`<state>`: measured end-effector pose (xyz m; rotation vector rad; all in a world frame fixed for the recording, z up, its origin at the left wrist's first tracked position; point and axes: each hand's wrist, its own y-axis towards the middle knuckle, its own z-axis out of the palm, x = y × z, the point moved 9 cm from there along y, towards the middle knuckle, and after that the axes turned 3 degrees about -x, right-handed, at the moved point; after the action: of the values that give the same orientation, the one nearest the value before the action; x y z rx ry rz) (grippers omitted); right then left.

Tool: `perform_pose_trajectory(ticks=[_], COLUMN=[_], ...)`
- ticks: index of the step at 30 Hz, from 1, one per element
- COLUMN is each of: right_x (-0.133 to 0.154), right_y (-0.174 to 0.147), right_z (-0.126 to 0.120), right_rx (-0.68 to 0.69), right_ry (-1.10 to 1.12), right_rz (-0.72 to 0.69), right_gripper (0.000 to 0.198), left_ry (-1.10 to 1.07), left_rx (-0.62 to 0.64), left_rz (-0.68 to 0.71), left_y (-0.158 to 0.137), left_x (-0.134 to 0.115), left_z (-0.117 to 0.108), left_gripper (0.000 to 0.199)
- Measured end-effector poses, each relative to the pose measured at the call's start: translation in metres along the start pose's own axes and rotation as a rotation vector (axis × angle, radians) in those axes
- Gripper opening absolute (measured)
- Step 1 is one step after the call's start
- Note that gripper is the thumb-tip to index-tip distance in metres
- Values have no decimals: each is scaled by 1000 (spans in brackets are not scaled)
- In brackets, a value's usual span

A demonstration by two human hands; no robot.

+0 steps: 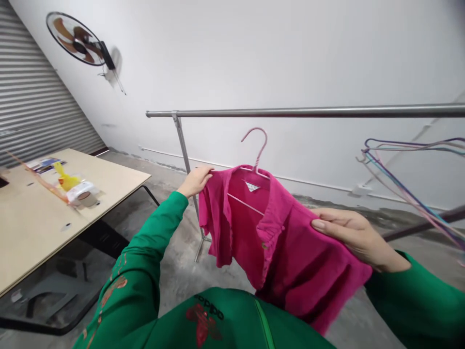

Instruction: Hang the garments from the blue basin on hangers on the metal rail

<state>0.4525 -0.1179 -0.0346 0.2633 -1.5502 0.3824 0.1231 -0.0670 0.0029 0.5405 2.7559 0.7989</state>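
A bright pink short-sleeved shirt [301,252] hangs on a pink wire hanger [262,145] in front of me, its front open and a white label at the neck. The hanger's hook points up, below the rail and apart from it. My left hand [196,182] is closed on the shirt's shoulder at the left. At the other shoulder, my right hand [348,235] pinches the cloth with the thumb in front and the fingers behind. Part of the hanger's lower bar shows inside the open shirt; its ends are hidden by the cloth.
A metal clothes rail [290,112] runs across, with a leg [183,145] at the left. Several coloured wire hangers [407,189] are at the right. A pale table [119,177] with a yellow bag [67,180] stands left. A fan [78,41] is on the wall.
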Motion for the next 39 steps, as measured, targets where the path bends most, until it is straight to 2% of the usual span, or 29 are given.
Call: perform_pose_trajectory(ticks=[4,8,14,19,23,29,34,39], right_x=[21,38,61,75,79,57,44,37], right_y=[37,76,134,183,220,251,255,233], right_z=[42,81,146,187,215,243,257,273], right_rx=[46,59,36,-103,-234,-312,-295,-191], right_ry=[-22,-87,-233,-429,-638,-910,-962,-985], right_rz=[-29,-129,-443,-640,-611,-418,-372,-373], right_gripper=[33,33,26,24,25,29,32,40], left_ry=[-17,-98,-240,-307,-370,-374,-381,-411], left_rx=[-40,37,83,173,236,259,284,347], left_rz=[-163,-280,-446,-572,-641,-706,-709,-666], left_y=[-46,-114,-204,-250,-272,-283,-285,-279], left_x=[48,75,86,76,68,75,77,69], left_z=[-5,19,60,87,101,110,119,135], left_gripper=[30,23,18,22,26,26,25,25])
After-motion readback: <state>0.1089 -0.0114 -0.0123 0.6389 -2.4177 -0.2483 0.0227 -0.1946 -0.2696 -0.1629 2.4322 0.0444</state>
